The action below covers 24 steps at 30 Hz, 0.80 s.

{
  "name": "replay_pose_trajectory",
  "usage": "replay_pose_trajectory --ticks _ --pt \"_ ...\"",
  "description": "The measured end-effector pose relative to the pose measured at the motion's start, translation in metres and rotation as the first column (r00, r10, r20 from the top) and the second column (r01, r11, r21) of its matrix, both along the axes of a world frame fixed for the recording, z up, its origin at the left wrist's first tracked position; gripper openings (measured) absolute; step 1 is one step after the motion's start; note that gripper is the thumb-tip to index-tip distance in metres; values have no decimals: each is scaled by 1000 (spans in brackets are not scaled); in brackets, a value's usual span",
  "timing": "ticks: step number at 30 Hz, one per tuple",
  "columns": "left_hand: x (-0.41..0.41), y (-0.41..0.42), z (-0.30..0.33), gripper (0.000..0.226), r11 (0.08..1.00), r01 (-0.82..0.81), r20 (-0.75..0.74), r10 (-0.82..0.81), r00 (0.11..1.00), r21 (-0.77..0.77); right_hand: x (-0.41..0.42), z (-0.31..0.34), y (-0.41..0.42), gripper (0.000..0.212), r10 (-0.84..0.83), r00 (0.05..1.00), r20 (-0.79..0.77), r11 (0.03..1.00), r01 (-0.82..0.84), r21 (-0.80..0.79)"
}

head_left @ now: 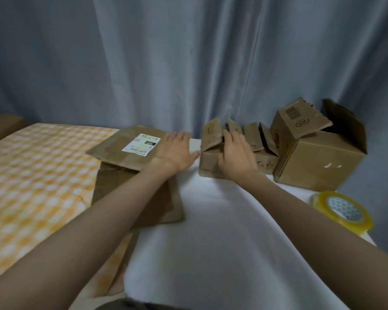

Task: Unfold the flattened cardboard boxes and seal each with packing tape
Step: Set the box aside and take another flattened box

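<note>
A small unfolded cardboard box [211,163] stands at the far middle of the white-covered table, its top flaps raised. My right hand [235,153] lies over its top and front, fingers reaching among the flaps. My left hand [177,151] is open just left of the box, fingers straight, thumb almost touching its side. Under and left of that hand lies a flattened box with a white label [126,148], stacked on another flattened box [139,198]. A roll of clear packing tape [343,209] lies at the right edge.
A second small open box [264,162] and a bigger open box [318,159] stand to the right, against a grey curtain [188,63]. An orange checked cloth [36,175] covers the left; a white cloth [222,231] covers the near middle.
</note>
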<state>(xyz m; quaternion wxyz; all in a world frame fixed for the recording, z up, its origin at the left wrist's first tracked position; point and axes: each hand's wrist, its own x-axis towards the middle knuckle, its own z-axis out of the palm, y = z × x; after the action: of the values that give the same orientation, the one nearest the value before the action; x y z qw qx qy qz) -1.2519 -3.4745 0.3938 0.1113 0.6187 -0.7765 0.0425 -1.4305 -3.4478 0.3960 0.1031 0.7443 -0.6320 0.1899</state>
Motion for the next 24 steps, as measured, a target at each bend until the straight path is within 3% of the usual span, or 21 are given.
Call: replay_pose_trajectory --ticks 2,4,7,10,15,19,22,24 --pt "35 9 3 66 997 -78 -20 78 997 24 29 3 6 42 68 997 42 998 -67 -14" --pt "65 18 0 69 985 -147 -20 149 989 89 56 -2 9 41 124 982 143 990 -133 55" --pt "95 32 -12 78 952 -213 -8 220 975 218 92 -24 4 42 142 968 208 943 -196 269" --pt "101 41 -24 85 941 -236 -12 246 969 242 118 -48 -3 38 104 957 272 860 -224 459" --pt "88 41 -29 101 925 -306 38 305 952 227 127 -66 -7 33 125 899 420 806 -339 485" --pt "78 38 -27 69 942 -276 105 260 960 189 123 -68 -10 32 109 878 466 816 -347 462" --pt "82 37 -24 50 948 -236 33 235 971 212 128 -65 -15 31 -2 847 532 855 -274 439" --pt "86 40 -19 41 956 -230 5 234 972 184 137 -58 -16 29 -101 773 627 878 -227 421"
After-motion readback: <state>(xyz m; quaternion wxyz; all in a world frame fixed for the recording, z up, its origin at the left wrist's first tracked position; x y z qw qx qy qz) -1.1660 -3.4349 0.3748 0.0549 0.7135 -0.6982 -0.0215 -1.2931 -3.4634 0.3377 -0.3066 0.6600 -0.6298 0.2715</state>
